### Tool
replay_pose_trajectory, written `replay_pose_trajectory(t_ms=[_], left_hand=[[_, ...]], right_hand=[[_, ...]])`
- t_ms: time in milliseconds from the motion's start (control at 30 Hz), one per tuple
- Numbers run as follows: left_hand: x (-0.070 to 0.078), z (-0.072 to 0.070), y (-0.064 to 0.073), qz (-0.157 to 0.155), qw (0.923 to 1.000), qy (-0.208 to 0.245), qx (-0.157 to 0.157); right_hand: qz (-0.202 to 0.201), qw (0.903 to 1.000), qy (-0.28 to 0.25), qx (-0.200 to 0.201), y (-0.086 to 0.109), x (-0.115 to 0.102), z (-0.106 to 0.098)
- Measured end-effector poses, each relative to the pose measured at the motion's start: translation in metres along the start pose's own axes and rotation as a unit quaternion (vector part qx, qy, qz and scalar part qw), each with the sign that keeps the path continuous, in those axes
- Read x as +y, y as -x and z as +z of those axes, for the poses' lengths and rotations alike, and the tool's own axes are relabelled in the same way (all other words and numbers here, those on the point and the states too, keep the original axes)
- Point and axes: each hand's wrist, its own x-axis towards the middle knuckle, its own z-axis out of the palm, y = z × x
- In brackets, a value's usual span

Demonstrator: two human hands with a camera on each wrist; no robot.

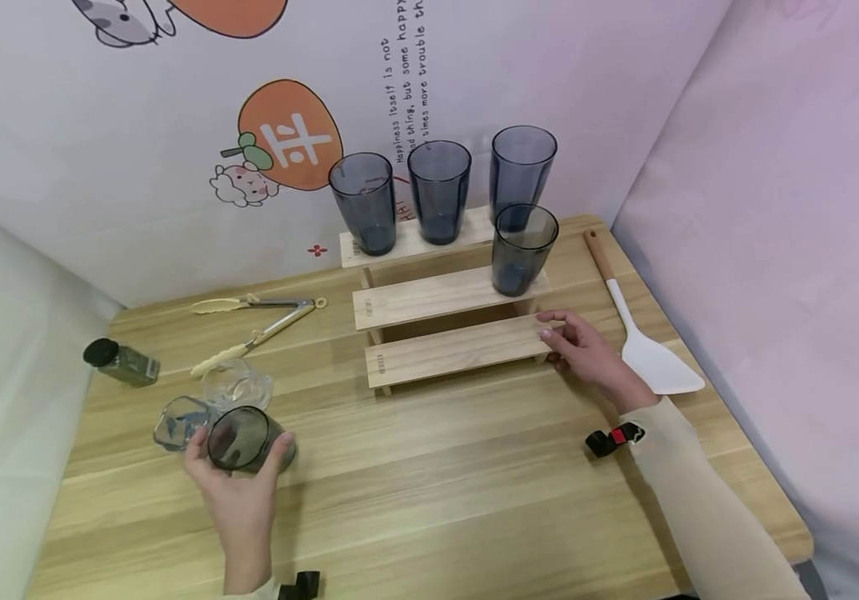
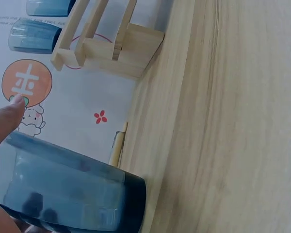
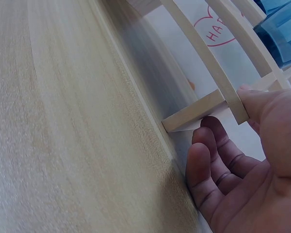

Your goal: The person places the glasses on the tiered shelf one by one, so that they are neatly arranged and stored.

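My left hand [image 1: 240, 492] grips a dark tinted drinking glass [image 2: 72, 189] near its rim, thumb on one side and fingers on the other. Whether the glass's base touches the table cannot be told. At the right end of the three-tier wooden rack [image 1: 459, 350], my right hand [image 1: 590, 354] holds the lowest step's edge with thumb and forefinger. Its other fingers [image 3: 199, 165] curl loosely beside the rack's support. Three blue-grey glasses [image 1: 440, 196] stand upright along the top step. Another such glass [image 1: 521, 258] stands at the right of the middle step.
Two clear glass pieces [image 1: 182, 422] lie just beyond the left hand. Open tongs [image 1: 279, 329] and a dark-lidded jar [image 1: 123, 363] on its side lie at the back left. Right of the rack is a white spatula [image 1: 654, 358] with a wooden handle.
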Motion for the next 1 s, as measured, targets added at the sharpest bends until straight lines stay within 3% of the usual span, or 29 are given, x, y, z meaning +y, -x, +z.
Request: replay_pose_trajectory(t_ms=[300,600,767,900,1000], left_hand=[[-0.003,0.005,-0.001,-0.001,0.9999,0.016,-0.002],[-0.001,0.007,-0.002,-0.028,0.9979,0.058,0.002],[-0.001,0.007,-0.007,-0.007,0.9946,0.101,-0.022],[0.004,0.012,-0.013,-0.019,0.9949,0.081,-0.057],[0.015,0.020,-0.023,-0.030,0.9938,0.056,-0.092]], right_hand=[[-0.001,1.0000,0.006,0.007,0.000,0.001,0.000],[0.001,1.0000,-0.001,0.001,0.001,0.001,0.000],[0.001,1.0000,0.000,-0.001,0.001,0.001,0.000],[-0.001,1.0000,0.002,-0.001,0.001,-0.001,0.000],[-0.001,1.0000,-0.001,-0.002,0.000,0.000,0.000]])
